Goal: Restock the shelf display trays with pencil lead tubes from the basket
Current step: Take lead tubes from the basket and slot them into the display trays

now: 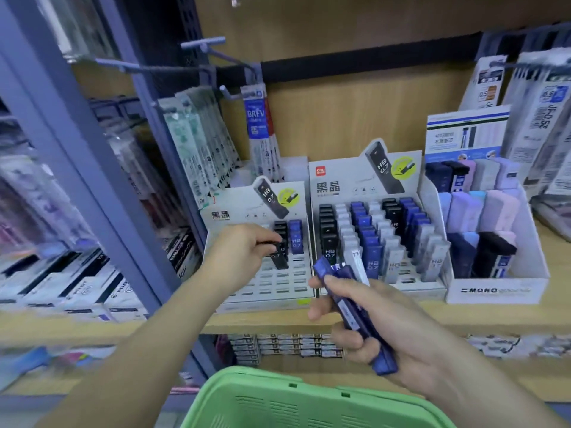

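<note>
Two white display trays stand side by side on the wooden shelf. The left tray [272, 285] is mostly bare slots, with a few black tubes and a blue tube [296, 233] at its back right. My left hand [244, 254] reaches over it, fingers shut on a black lead tube [279, 253] above a slot. The right tray [411, 284] holds rows of black, white and blue tubes. In front of it my right hand [367, 329] grips a bundle of blue lead tubes [352, 307]. The green basket [278, 403] sits at the bottom; its contents are hidden.
A white MONO box [497, 290] of pastel and dark cases stands right of the trays. Hanging refill packs [204, 149] crowd the back left on metal hooks. A blue-grey shelf post [102, 186] runs diagonally at left. Boxed stock fills the lower shelf [290, 347].
</note>
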Available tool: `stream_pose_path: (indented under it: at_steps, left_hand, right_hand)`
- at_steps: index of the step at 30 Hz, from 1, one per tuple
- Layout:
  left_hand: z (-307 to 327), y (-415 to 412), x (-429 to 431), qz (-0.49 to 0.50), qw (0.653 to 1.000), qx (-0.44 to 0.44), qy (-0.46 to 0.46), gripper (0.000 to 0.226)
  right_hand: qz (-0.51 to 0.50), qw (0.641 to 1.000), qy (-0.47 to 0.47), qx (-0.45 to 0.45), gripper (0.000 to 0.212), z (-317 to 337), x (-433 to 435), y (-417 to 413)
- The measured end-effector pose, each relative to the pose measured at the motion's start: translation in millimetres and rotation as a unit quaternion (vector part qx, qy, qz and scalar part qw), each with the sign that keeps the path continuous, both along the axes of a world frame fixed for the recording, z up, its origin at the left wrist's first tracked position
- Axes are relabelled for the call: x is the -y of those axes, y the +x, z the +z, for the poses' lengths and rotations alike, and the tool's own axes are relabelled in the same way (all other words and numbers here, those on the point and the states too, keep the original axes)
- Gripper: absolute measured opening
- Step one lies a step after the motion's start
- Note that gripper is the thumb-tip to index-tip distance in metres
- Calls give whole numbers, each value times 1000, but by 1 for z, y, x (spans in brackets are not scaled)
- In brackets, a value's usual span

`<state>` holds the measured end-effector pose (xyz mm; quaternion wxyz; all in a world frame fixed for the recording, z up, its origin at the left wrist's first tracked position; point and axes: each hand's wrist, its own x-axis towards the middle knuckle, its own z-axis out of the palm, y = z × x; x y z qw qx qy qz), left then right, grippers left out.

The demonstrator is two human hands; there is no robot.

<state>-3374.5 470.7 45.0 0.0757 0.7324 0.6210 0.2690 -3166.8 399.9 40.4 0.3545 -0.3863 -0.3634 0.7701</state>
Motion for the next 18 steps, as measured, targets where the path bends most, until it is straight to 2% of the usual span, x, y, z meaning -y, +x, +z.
stream_pose_path:
  at_steps: [3,5,8,12,13,15,16,17,18]
  left_hand:
    - [-4,3,-4,19,999,35,11,19]
    - [-9,5,-7,41,997,57,28,11]
    - [-16,4,-9,40,998,30,36,10]
    - [-6,1,-12,6,997,-49,59,8]
    - [0,2,-10,2,999,-19,42,8]
    - [17,5,-3,-54,986,140,-74,10]
    - [26,8,4,-110,955,226,-158,11]
    - [34,11,10,-164,920,274,-225,13]
    - [38,14,14,-210,897,286,-265,18]
  right_hand:
    - [-36,999,-14,-8,74,-4,2,-6]
    - [-50,999,-7,-3,66,-4,3,-10]
    - [-51,998,-2,21,38,-2,7,-13]
    - [-47,998,3,42,48,-4,10,-16]
    - [-51,998,4,38,46,-5,9,-17]
    - [-65,997,9,31,39,-5,7,-16]
    - [-72,997,11,26,37,-6,6,-15]
    - [-78,997,12,21,36,-6,5,-14]
    - [-81,997,11,15,36,-5,4,-13]
